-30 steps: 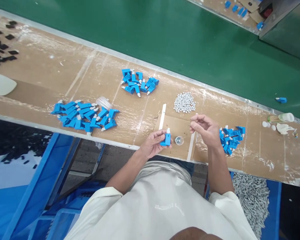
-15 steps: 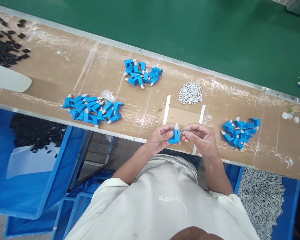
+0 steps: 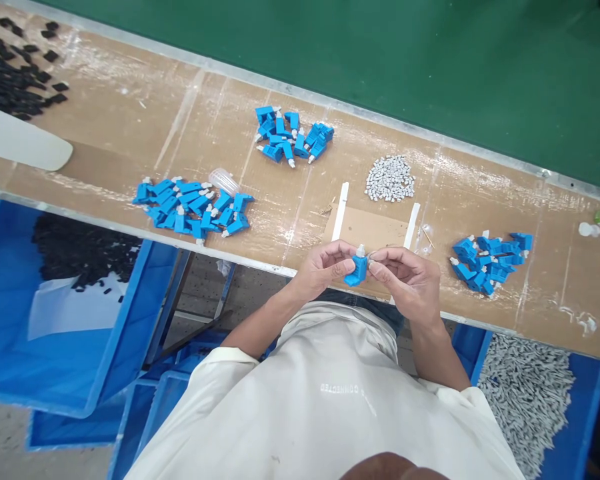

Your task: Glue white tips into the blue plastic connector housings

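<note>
My left hand (image 3: pixel 323 270) is closed on a small blue connector (image 3: pixel 356 269) with a white cap, held over the near edge of the cardboard-covered bench (image 3: pixel 105 133). My right hand (image 3: pixel 409 280) pinches at the connector's right side with thumb and forefinger; what its fingertips hold is too small to make out. Both hands hover above a cardboard square framed by two white strips (image 3: pixel 340 211).
Piles of blue connectors lie at left (image 3: pixel 193 208), at the back (image 3: pixel 293 137) and at right (image 3: pixel 490 260). A heap of small grey parts (image 3: pixel 390 179) sits behind the hands. Black parts (image 3: pixel 15 80) lie far left. Blue bins (image 3: pixel 55 320) stand below; a green belt (image 3: pixel 380 60) runs behind.
My right hand came in from the right and met the connector held in my left hand. The view shifted down and to the left.
</note>
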The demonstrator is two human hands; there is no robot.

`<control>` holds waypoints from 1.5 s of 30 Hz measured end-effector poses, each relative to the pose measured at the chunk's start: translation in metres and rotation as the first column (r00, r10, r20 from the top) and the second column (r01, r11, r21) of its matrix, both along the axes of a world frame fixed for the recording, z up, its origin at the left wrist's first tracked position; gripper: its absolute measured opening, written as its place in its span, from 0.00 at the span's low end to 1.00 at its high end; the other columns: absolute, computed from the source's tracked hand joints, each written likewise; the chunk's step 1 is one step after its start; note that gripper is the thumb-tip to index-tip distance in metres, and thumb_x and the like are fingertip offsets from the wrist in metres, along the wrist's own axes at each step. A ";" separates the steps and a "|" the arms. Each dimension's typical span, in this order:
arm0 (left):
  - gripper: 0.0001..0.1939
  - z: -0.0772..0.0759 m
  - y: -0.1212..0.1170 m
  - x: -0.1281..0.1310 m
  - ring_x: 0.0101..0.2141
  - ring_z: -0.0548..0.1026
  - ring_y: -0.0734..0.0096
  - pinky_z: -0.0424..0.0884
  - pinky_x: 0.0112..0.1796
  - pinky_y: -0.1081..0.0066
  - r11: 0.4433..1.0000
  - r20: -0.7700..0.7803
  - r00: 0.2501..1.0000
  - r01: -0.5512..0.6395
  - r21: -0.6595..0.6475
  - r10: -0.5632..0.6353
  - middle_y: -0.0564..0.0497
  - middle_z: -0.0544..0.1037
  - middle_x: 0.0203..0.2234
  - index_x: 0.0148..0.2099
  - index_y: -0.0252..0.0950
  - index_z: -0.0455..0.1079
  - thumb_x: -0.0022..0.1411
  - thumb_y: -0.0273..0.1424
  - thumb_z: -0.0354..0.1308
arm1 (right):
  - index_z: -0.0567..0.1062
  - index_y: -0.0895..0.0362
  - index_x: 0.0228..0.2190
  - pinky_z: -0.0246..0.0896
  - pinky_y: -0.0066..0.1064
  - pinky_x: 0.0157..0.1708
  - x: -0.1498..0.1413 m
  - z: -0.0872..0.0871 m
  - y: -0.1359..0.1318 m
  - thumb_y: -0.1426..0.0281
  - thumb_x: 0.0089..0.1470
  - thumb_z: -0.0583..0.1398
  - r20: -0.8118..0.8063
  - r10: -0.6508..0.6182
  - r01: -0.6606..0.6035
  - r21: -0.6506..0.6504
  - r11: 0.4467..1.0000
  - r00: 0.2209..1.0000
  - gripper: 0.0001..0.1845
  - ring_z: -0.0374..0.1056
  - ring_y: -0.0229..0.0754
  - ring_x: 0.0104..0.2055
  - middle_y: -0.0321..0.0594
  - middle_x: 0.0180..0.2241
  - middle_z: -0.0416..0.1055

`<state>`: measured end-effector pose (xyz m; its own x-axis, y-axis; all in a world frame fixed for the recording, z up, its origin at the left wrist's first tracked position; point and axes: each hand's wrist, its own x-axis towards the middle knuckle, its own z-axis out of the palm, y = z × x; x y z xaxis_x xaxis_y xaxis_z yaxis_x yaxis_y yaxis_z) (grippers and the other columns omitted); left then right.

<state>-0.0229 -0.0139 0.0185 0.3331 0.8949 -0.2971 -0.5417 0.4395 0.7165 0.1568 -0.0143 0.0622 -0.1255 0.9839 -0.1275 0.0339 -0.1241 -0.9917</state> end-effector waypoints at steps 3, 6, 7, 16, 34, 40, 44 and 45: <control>0.24 0.001 -0.002 -0.001 0.27 0.73 0.75 0.72 0.33 0.73 0.999 -0.054 0.998 -0.024 0.029 0.026 0.52 0.78 0.27 0.37 0.33 0.78 0.48 0.47 0.77 | 0.81 0.54 0.34 0.75 0.32 0.33 -0.001 -0.001 -0.002 0.55 0.55 0.70 0.070 0.008 -0.012 0.049 0.999 0.998 0.15 0.74 0.39 0.32 0.38 0.32 0.78; 0.23 0.002 -0.003 -0.002 0.27 0.73 0.75 0.71 0.33 0.73 0.998 -0.066 0.997 -0.047 0.037 0.049 0.52 0.78 0.27 0.37 0.34 0.79 0.48 0.46 0.77 | 0.81 0.54 0.34 0.73 0.31 0.33 -0.002 -0.001 -0.003 0.56 0.57 0.69 0.084 0.033 -0.039 0.071 0.997 0.996 0.13 0.73 0.39 0.33 0.38 0.32 0.76; 0.22 0.002 -0.003 -0.002 0.27 0.73 0.75 0.71 0.33 0.73 0.998 -0.065 0.996 -0.054 0.038 0.056 0.52 0.78 0.27 0.37 0.34 0.79 0.48 0.45 0.77 | 0.81 0.54 0.34 0.72 0.31 0.33 -0.002 -0.001 -0.003 0.56 0.58 0.69 0.088 0.036 -0.042 0.076 0.996 0.995 0.13 0.73 0.39 0.33 0.38 0.33 0.76; 0.21 0.004 -0.003 -0.003 0.31 0.76 0.71 0.72 0.34 0.72 0.995 -0.082 0.994 -0.062 0.075 0.069 0.50 0.80 0.30 0.38 0.35 0.79 0.50 0.44 0.77 | 0.81 0.53 0.33 0.71 0.30 0.32 -0.004 -0.003 -0.001 0.58 0.57 0.69 0.129 0.039 -0.049 0.071 0.996 0.991 0.12 0.72 0.39 0.33 0.38 0.32 0.76; 0.15 0.003 -0.004 -0.005 0.28 0.76 0.76 0.71 0.30 0.76 0.935 -0.131 0.987 -0.044 0.351 0.095 0.51 0.78 0.29 0.39 0.34 0.77 0.61 0.40 0.71 | 0.84 0.56 0.30 0.73 0.27 0.19 -0.003 -0.004 0.014 0.58 0.34 0.80 -0.267 0.018 -0.107 -0.323 0.941 0.964 0.22 0.72 0.36 0.22 0.37 0.24 0.77; 0.15 0.009 -0.004 -0.005 0.29 0.76 0.75 0.70 0.30 0.76 0.899 -0.154 0.986 0.015 0.437 0.058 0.50 0.77 0.29 0.39 0.34 0.75 0.64 0.41 0.68 | 0.86 0.54 0.26 0.71 0.23 0.16 0.000 0.004 0.012 0.62 0.32 0.81 -0.325 0.007 -0.121 -0.331 0.936 0.946 0.17 0.71 0.34 0.23 0.36 0.26 0.77; 0.16 0.010 -0.005 -0.004 0.30 0.77 0.74 0.71 0.31 0.75 0.897 -0.184 0.981 0.030 0.442 0.058 0.49 0.78 0.30 0.40 0.34 0.75 0.64 0.43 0.67 | 0.86 0.53 0.26 0.71 0.23 0.17 0.000 0.003 0.012 0.62 0.31 0.81 -0.336 0.002 -0.120 -0.329 0.937 0.942 0.18 0.71 0.34 0.22 0.36 0.25 0.78; 0.16 0.010 -0.006 -0.003 0.30 0.78 0.74 0.71 0.31 0.75 0.897 -0.198 0.978 0.035 0.440 0.058 0.49 0.79 0.31 0.40 0.34 0.75 0.64 0.44 0.67 | 0.86 0.53 0.26 0.71 0.23 0.17 -0.001 0.003 0.012 0.62 0.30 0.81 -0.333 -0.002 -0.115 -0.333 0.936 0.943 0.18 0.71 0.34 0.21 0.36 0.25 0.78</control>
